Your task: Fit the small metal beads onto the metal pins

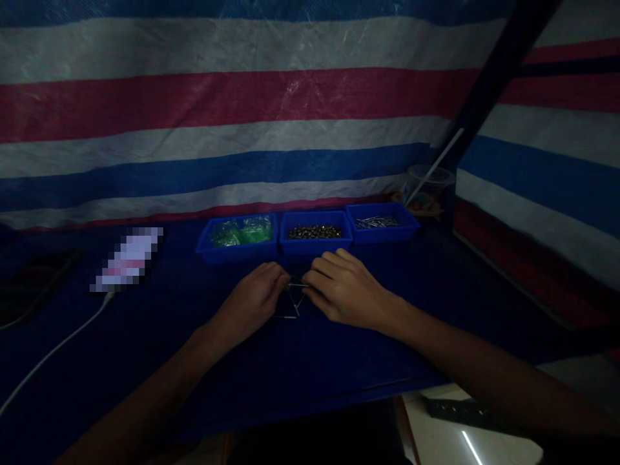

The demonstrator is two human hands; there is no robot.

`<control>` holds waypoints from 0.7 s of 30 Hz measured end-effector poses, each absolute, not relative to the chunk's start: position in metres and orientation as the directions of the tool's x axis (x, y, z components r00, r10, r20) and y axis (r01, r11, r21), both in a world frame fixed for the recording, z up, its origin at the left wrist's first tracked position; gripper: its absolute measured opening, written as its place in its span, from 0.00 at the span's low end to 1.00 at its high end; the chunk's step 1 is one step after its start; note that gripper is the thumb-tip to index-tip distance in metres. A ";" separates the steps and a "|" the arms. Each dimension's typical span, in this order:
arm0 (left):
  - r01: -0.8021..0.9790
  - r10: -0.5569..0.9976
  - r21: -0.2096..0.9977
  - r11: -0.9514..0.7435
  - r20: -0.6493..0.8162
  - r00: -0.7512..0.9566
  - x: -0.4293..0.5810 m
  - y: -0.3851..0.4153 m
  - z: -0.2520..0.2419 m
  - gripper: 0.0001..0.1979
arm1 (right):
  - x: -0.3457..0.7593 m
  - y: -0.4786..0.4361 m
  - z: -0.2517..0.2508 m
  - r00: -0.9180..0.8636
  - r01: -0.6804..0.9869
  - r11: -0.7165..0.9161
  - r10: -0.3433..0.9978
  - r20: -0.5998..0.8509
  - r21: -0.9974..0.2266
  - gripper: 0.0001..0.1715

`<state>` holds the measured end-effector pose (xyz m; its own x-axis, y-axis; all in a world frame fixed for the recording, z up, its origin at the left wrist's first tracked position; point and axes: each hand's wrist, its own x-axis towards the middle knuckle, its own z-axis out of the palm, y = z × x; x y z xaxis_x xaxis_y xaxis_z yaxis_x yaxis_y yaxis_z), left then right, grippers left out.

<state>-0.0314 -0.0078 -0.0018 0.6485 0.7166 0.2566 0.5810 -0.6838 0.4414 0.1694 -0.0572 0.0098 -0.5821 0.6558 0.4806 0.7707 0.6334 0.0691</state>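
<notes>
Over the blue table, both hands are closed around a small frame of thin metal rods. My left hand pinches one end of its top rod, and my right hand grips the other end. Below the fingers, more thin rods slant down and meet near the table; how they are joined is too dark to tell. Just beyond my hands stands a blue bin of small brass-coloured metal pieces. To its right, another blue bin holds short silver rods.
A third blue bin at the left holds green pieces in clear plastic bags. A lit phone with a white cable lies farther left. A clear plastic cup with a straw stands at the back right, before striped sheeting.
</notes>
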 end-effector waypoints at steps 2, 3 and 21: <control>0.564 0.714 0.462 -0.684 0.267 0.647 -0.031 -0.010 0.001 0.16 | 0.166 -0.059 0.009 -0.603 0.755 0.650 0.632 0.488 0.091 0.13; 0.551 0.709 0.475 -0.686 0.269 0.652 -0.031 -0.011 0.002 0.17 | 0.164 -0.060 0.009 -0.606 0.750 0.654 0.622 0.497 0.096 0.13; 0.438 0.511 0.398 -0.806 0.096 0.854 -0.050 0.011 -0.006 0.06 | 0.246 -0.023 0.020 0.022 0.998 -0.049 0.775 0.632 0.026 0.23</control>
<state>-0.0498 0.0112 -0.0065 0.8542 0.5110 0.0957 0.4376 -0.8061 0.3984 0.2460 -0.0229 0.0196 0.0217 0.7750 0.6316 0.9985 -0.0491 0.0260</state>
